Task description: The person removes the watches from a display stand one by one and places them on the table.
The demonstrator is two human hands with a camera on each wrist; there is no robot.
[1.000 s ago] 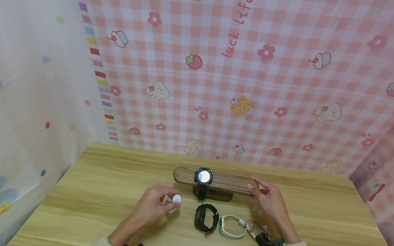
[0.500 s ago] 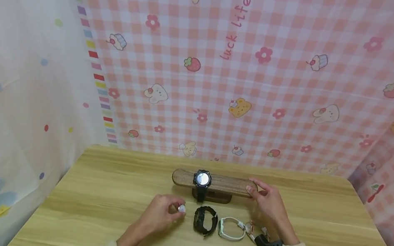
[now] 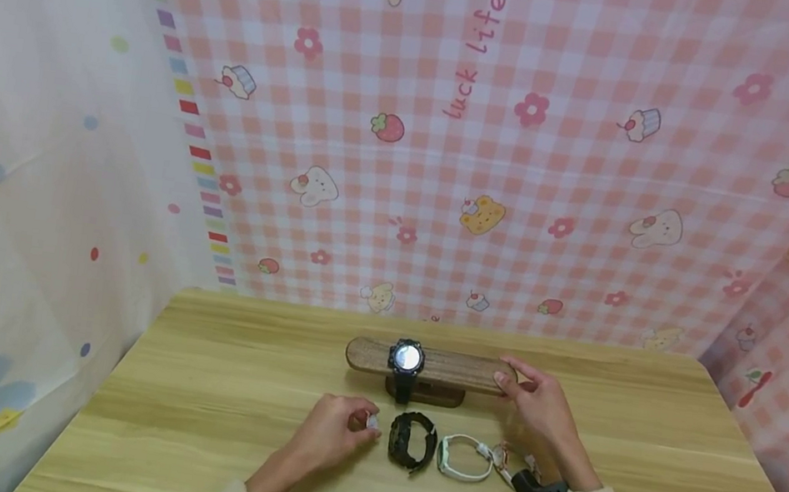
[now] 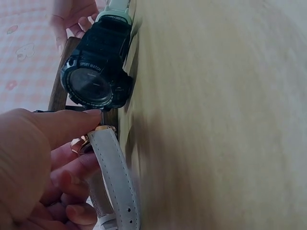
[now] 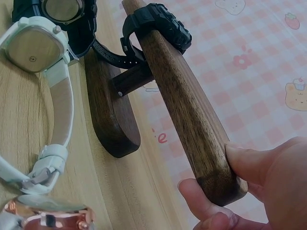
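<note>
My left hand (image 3: 328, 435) pinches a watch with a white strap (image 4: 112, 165) and rose-gold metal between thumb and fingers, just left of a chunky black sport watch (image 3: 410, 441) on the table. Whether the held watch touches the table I cannot tell. With thumb and fingers, my right hand (image 3: 544, 406) grips the right end of a dark wooden watch stand (image 3: 464, 368). Around the stand's bar, left of its middle, hangs another black watch (image 3: 408, 355) with a bright round face.
Right of the black sport watch lies a white and mint watch (image 3: 444, 455), its strap in a loop. Beside it is a rose-gold watch (image 3: 500, 456), partly behind the right wrist's camera. The wooden table (image 3: 235, 358) meets a pink checked cloth (image 3: 344, 230) at the back.
The left hand has moved right and slightly nearer the person with the white-strapped watch, coming close to the black sport watch. The right hand keeps its grip on the stand.
</note>
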